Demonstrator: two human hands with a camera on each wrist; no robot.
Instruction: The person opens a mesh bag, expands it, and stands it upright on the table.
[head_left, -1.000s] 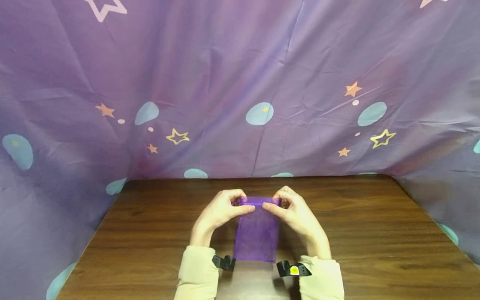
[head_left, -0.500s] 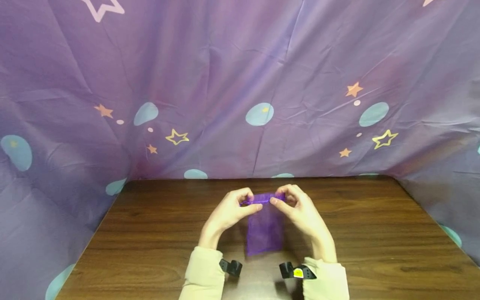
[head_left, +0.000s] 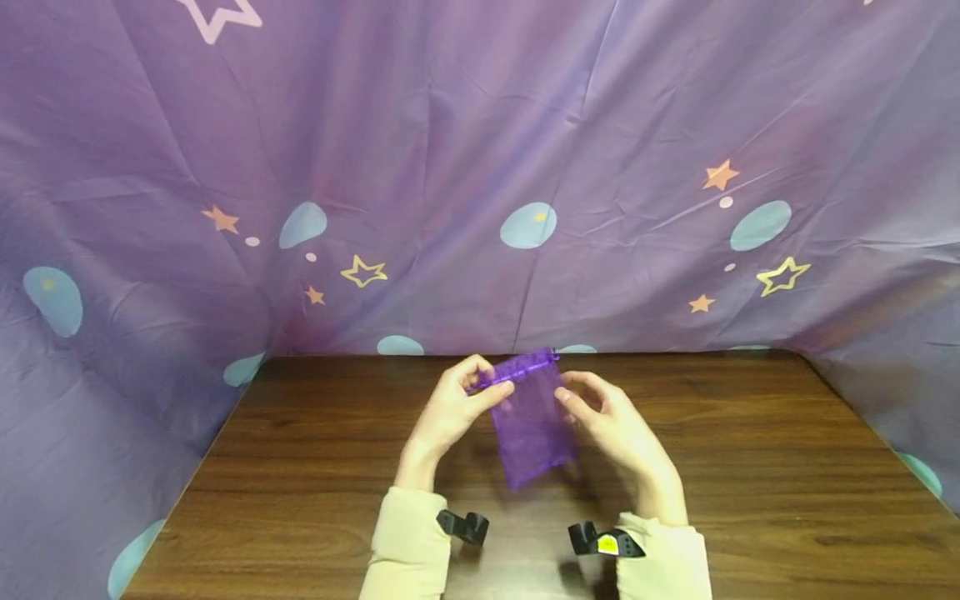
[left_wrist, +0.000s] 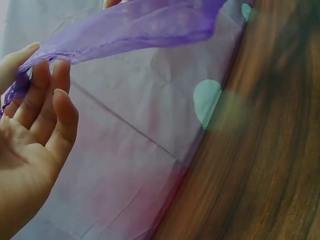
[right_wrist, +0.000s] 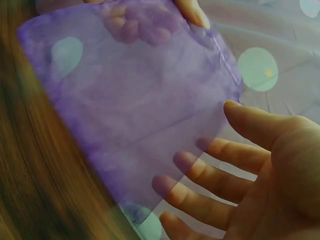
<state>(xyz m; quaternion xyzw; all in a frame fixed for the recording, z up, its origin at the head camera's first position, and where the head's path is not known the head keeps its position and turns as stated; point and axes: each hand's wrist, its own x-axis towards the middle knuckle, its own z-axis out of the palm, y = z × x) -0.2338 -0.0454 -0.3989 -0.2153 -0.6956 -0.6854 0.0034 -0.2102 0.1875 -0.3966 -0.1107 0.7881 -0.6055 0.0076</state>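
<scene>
The person's left hand (head_left: pixel 450 406) pinched the sheer purple rectangular fabric pouch (head_left: pixel 534 429) near its upper left corner, holding it tilted above the brown wood-grain table (head_left: pixel 765 475). The right hand (head_left: pixel 613 421) had its fingers apart, some tips behind the pouch's right side; contact was indeterminable. Both hands angled inward.

Table (head_left: pixel 300 483) was dark brown wood-grain, grain parallel to far edge, far corners rounded, glare centred toward near edge.
</scene>
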